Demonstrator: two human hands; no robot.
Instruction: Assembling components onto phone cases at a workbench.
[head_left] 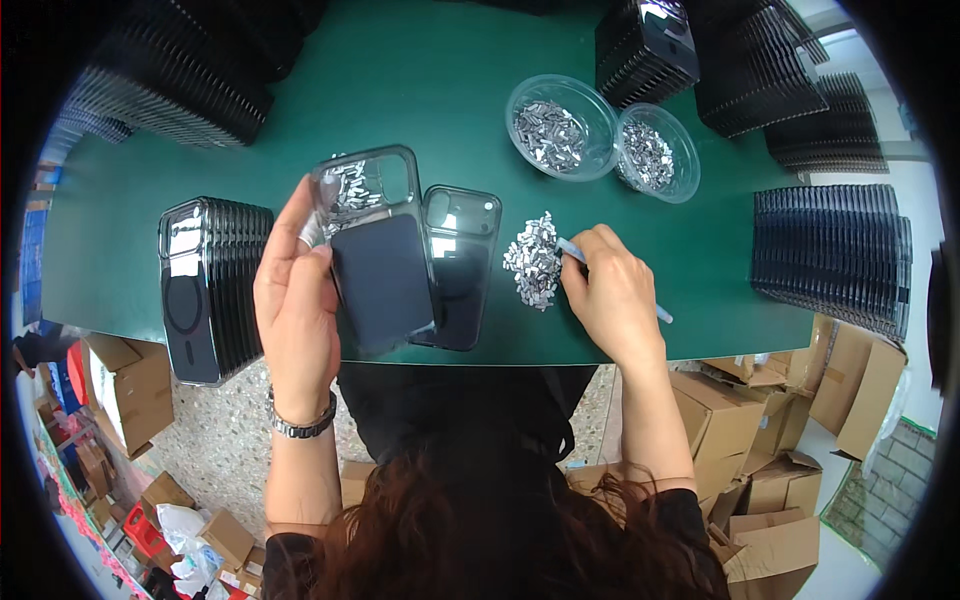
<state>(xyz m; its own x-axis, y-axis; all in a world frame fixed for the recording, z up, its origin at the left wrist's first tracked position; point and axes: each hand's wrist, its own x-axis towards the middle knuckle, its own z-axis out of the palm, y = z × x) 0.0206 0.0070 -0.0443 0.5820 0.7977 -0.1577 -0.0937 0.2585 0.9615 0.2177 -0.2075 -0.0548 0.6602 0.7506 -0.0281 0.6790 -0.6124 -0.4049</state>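
Observation:
My left hand (pixel 296 295) grips a phone case (pixel 382 285) by its left edge, raised and slightly tilted over the table. The case has a dark panel and a clear camera opening, through which more silver pieces show. Beside it, partly covered, a second phone case (pixel 462 270) lies on the green table. My right hand (pixel 612 290) is closed around a slim pale-blue stick-like tool (pixel 663 314), whose exact kind I cannot make out. The tool's upper end meets the right side of a loose pile of small silver pieces (pixel 534 262).
Two clear round tubs, a larger one (pixel 562 128) and a smaller one (pixel 657 152), hold silver pieces. A stack of phone cases (pixel 215 290) stands at left; further stacks (pixel 830 255) line the right and far edges. Cardboard boxes (pixel 770 530) lie below the table (pixel 420 60).

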